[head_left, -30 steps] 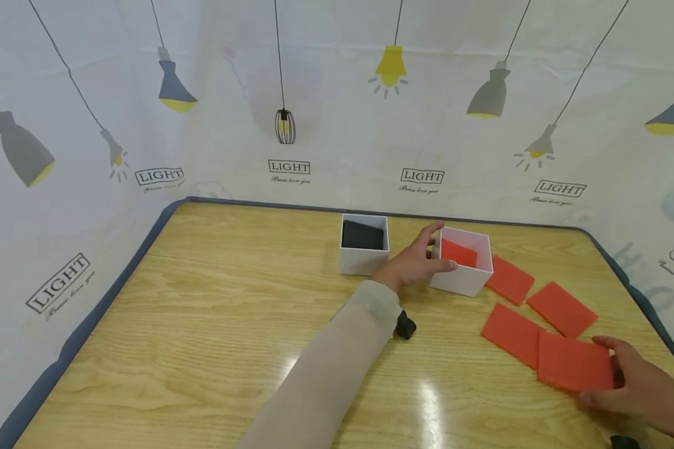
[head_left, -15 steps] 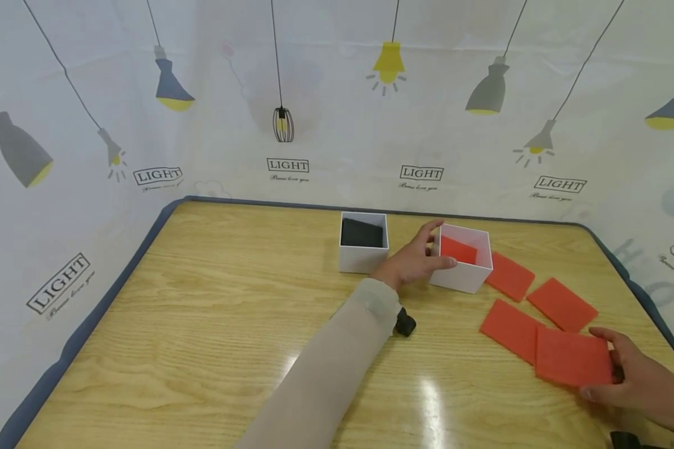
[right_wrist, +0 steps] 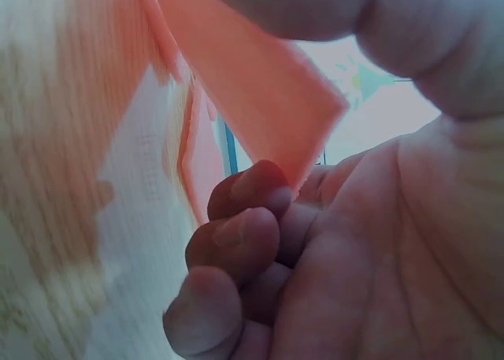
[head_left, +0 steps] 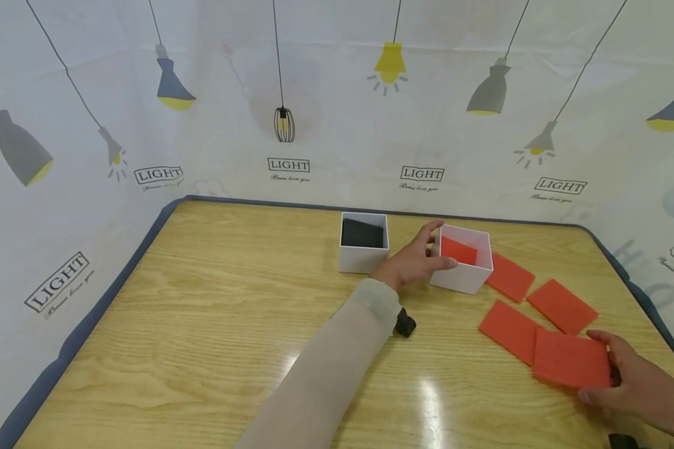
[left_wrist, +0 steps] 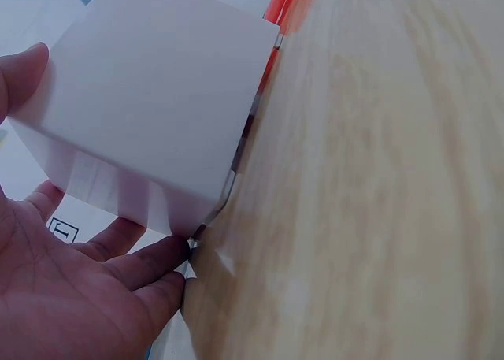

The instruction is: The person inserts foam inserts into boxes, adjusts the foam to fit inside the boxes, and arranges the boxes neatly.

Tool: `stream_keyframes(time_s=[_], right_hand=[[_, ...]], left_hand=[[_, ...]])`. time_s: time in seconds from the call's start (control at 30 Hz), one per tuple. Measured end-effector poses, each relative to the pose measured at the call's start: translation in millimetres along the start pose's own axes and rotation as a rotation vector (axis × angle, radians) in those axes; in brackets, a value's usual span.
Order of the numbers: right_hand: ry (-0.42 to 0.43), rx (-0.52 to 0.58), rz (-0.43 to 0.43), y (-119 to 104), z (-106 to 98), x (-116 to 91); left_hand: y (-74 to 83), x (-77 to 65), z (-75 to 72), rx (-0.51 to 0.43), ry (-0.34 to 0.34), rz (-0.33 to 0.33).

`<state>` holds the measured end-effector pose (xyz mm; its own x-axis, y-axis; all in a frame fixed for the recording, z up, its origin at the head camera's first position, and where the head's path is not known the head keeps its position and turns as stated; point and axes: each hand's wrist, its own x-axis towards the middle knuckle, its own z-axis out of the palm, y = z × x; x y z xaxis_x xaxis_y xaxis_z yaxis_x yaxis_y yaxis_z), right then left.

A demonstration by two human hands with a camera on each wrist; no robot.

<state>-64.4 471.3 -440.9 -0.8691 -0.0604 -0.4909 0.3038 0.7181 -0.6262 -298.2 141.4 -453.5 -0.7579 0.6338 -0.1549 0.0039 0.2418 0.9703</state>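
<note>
A pale backdrop printed with hanging lamps and the word LIGHT rises beyond the red-filled box, which stands upright near the far edge of a wood-grain worktop. A light sleeve reaches toward this white box from the near side. To the box's left, a little apart, is a second white box with dark sheets inside. The left hand is at the red-filled box's left side, its grip closed round the walls, thumb on the near one and fingers at the left. The right hand is nearer the person and well to the box's right, its grip pinching a red sheet that, seen from the right wrist, slants away from the worktop. Three loose red sheets lie between the box and that hand, one just beside the box's right wall. Smallest is a black object in front of the box, beside the sleeve; what it is I cannot tell.
</note>
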Motion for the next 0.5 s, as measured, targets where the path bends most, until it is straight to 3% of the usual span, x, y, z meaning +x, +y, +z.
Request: stream_keyframes(time_s=[0.17,0.5], right_hand=[[-0.015,0.019,0.027,-7.4,1.8,-2.2],[0.060,-0.137,0.033,-7.8,2.1,-5.2]], left_hand=[[-1.1,-0.4,-0.7,-0.013,-0.007,-0.003],[-2.2,0.6,-2.0,-0.013,-0.017,-0.001]])
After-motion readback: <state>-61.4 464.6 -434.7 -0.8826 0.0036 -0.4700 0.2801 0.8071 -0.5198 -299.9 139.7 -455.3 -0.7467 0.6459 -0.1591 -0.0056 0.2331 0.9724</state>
